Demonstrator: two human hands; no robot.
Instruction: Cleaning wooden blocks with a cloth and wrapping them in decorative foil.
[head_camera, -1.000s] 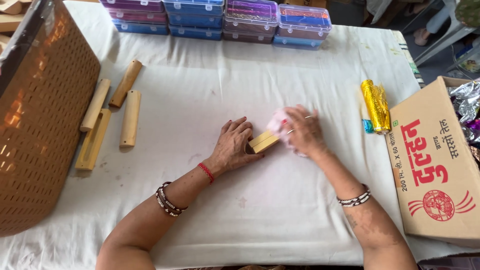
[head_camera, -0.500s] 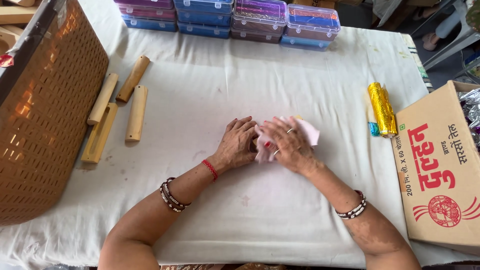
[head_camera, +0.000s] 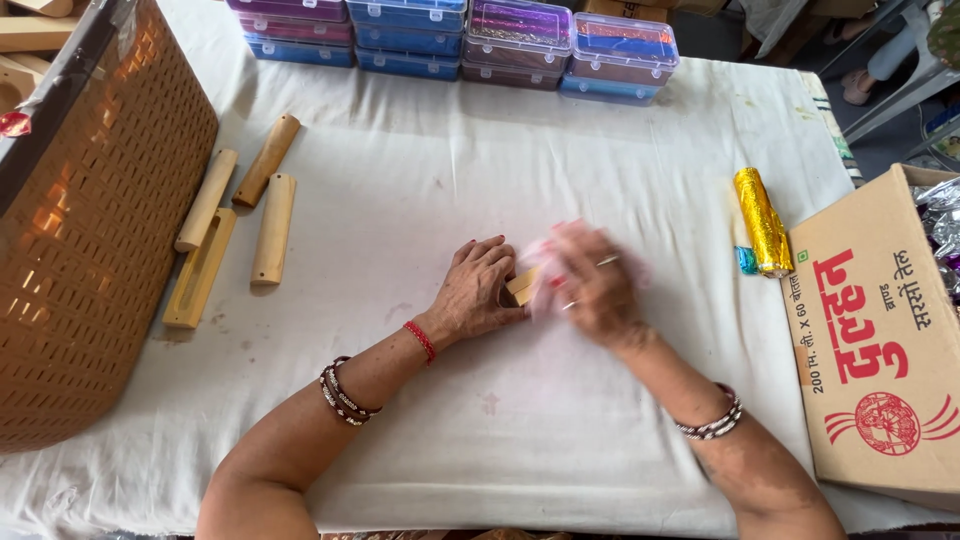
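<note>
My left hand (head_camera: 480, 290) rests on the white tablecloth and pins down one end of a small wooden block (head_camera: 521, 286). A short length of the block shows between my two hands. My right hand (head_camera: 592, 285) is blurred with motion and covers the block's other end, with a thin pink sheet (head_camera: 545, 262) under its fingers. How the sheet lies around the block is hidden by my fingers.
Several wooden incense holders (head_camera: 232, 212) lie at the left beside a brown woven basket (head_camera: 90, 230). Stacked clear plastic boxes (head_camera: 470, 35) line the far edge. A gold foil roll (head_camera: 762, 220) lies at the right next to a printed cardboard carton (head_camera: 880, 340).
My right hand has shifted over the block with the pink sheet and now moves fast enough to blur. My left hand has stayed on the block.
</note>
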